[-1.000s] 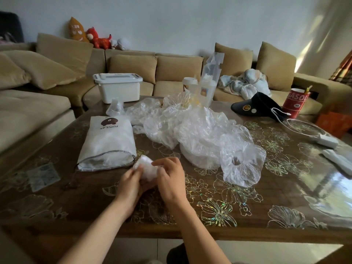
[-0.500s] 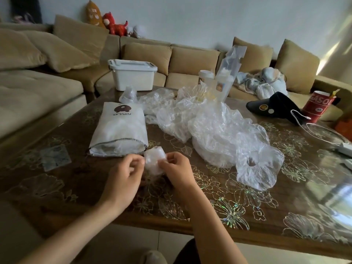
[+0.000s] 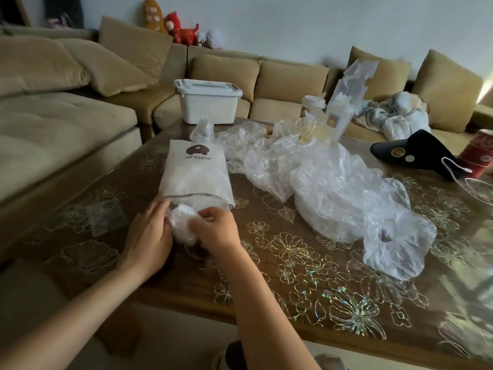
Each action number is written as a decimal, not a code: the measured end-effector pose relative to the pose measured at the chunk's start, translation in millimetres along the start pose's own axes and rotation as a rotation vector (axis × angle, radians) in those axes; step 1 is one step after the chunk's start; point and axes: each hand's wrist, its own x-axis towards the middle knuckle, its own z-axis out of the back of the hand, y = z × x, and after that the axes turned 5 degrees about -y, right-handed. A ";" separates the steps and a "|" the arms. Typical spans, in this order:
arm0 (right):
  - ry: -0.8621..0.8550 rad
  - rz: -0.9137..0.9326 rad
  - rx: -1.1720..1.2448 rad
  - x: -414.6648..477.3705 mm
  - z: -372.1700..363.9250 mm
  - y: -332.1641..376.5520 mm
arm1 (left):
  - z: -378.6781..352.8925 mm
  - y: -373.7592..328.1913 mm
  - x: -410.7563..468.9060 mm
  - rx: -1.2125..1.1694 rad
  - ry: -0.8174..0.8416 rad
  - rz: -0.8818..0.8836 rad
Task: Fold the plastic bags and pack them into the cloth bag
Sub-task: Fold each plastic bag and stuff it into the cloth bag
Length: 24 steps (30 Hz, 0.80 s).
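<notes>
As the folded bag (image 3: pixel 181 222) sits right at the mouth of the cloth bag (image 3: pixel 196 177), we judge the step in hand to be packing this one bundle. Our right hand (image 3: pixel 217 232) pinches it from the right with curled fingers. Our left hand (image 3: pixel 149 233) lies against its other side, fingertips reaching up to the dark-edged rim, and we cannot tell whether it grips or only steadies. The two hands are close together, the bundle between them.

The cloth bag lies flat with its mouth toward us and looks partly filled. The next move, we think, calls for lifting that rim and pushing the bundle in while keeping it pressed, since thin film tends to spring open. A heap of loose plastic bags (image 3: pixel 333 188) lies just to the right, so much of the task remains.

We work at a glossy brown table (image 3: pixel 293 263) patterned with gold flowers. Farther off we see a white lidded box (image 3: pixel 209 102), a black cap (image 3: pixel 416 153) and a red cup (image 3: pixel 480 150). A tan sofa (image 3: pixel 66 129) wraps the left and back, with stuffed toys (image 3: pixel 181 28) on its backrest.
</notes>
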 end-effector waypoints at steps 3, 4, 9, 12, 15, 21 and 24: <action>-0.085 -0.038 0.033 8.5 -16.9 4.0 | 3.0 2.2 -10.8 -0.089 -0.017 -0.062; -0.106 -0.030 0.025 11.3 -20.0 4.7 | 2.4 1.0 -12.7 -0.100 -0.034 -0.063; -0.260 0.025 -0.193 21.0 -41.8 2.1 | 0.1 3.0 -15.7 -0.122 -0.092 -0.042; -0.318 0.049 -0.440 22.9 -43.8 4.8 | -1.1 5.9 -15.2 -0.115 -0.124 -0.027; -0.287 0.000 -0.478 23.5 -39.3 9.2 | 0.0 3.8 -17.7 -0.106 -0.101 -0.016; -0.181 -0.482 0.432 34.2 -31.8 19.6 | 3.4 -1.6 -18.2 -0.079 -0.134 -0.064; 0.036 -0.600 0.645 34.7 -21.1 21.2 | 2.5 -3.5 -18.8 -0.068 -0.172 -0.072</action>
